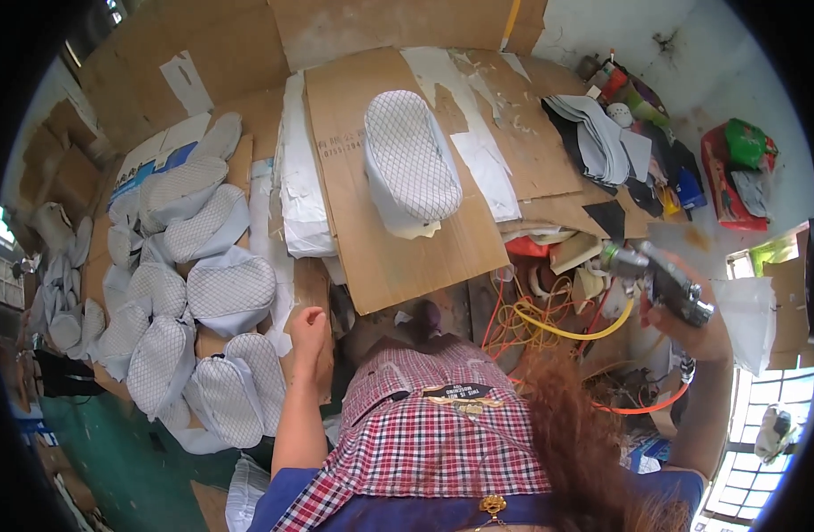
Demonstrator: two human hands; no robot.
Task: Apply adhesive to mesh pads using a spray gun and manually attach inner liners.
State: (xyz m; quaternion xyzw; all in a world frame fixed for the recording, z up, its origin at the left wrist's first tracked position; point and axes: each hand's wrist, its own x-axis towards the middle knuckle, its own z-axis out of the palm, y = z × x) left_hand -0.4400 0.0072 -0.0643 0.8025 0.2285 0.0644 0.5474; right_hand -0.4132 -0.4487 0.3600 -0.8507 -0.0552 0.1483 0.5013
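My right hand (680, 317) is raised at the right, its fingers wrapped round a metal spray gun (677, 285). A yellow hose and an orange hose run close to the gun. In front of me, a pale grey shoe upper (411, 164) lies bottom up on a cardboard sheet (424, 266), showing its diamond-patterned underside. Neither hand touches it. My left hand (309, 332) hangs by the near left edge of the work surface, fingers curled in and nothing visible in them.
More grey shoe uppers (232, 288) are heaped along the left. Tangled hoses (549, 306) hang under the table's right side. Stacked grey sheets (593, 133) and black scraps lie at the back right, near a red and green bag (739, 168). A white plastic sheet (746, 319) hangs farther right.
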